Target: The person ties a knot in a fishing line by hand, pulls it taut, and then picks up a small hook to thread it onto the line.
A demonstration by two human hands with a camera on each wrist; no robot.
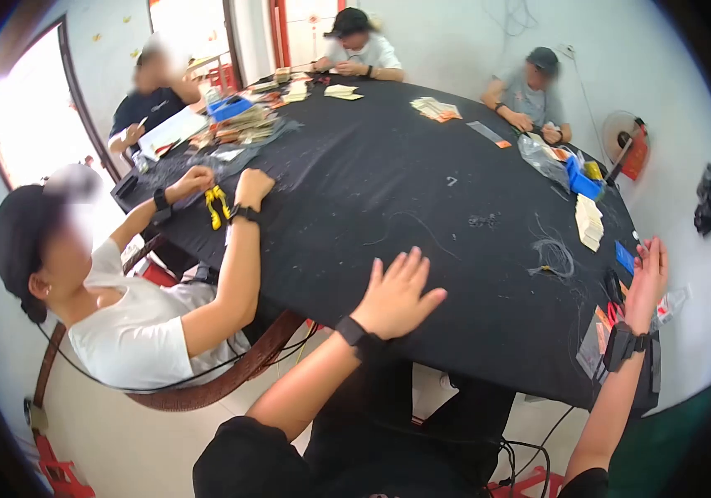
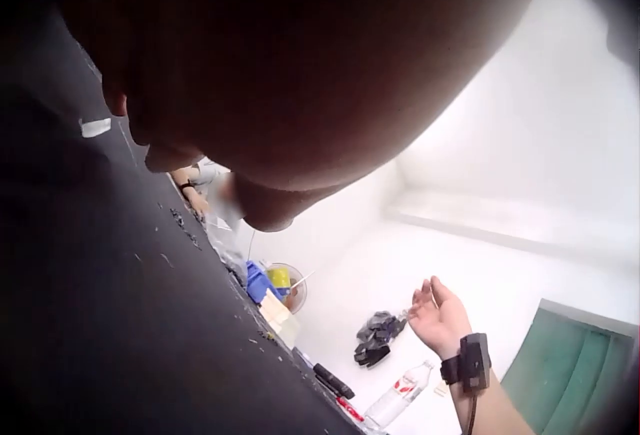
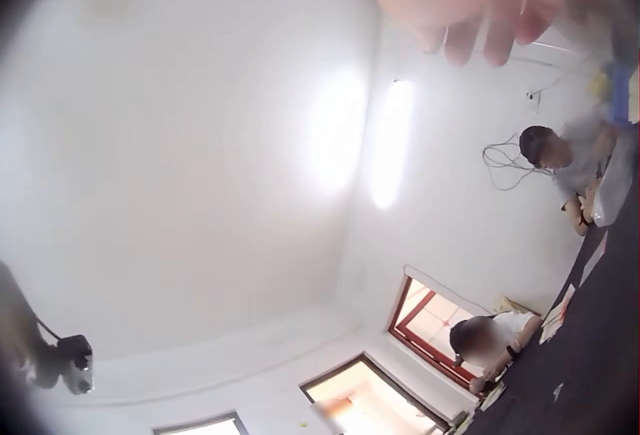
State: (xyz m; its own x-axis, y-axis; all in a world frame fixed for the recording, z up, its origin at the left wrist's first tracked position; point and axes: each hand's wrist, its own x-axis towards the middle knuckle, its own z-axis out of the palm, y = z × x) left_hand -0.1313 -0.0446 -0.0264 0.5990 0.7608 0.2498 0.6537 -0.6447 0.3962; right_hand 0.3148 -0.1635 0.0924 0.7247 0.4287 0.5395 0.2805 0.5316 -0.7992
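My left hand (image 1: 397, 295) is spread with straight fingers, palm down, over the near edge of the black-clothed table (image 1: 330, 207). It holds nothing. In the left wrist view that hand looms large and dark across the top. My right hand (image 1: 647, 278) is raised at the table's right edge, its fingers extended; a small pale speck shows by its fingertips. Below and beside it lie a blue packet (image 1: 624, 256), a black-handled tool (image 1: 613, 286) and a red-handled tool (image 1: 613, 312). A coil of clear line (image 1: 553, 259) lies between my two hands.
Cream cards (image 1: 588, 222) and a blue box (image 1: 581, 178) stand along the right side. A plastic bottle (image 2: 400, 395) is by the right edge. At my left a seated person (image 1: 135, 307) has yellow-handled pliers (image 1: 217, 207) at their hands. Several others sit around the table.
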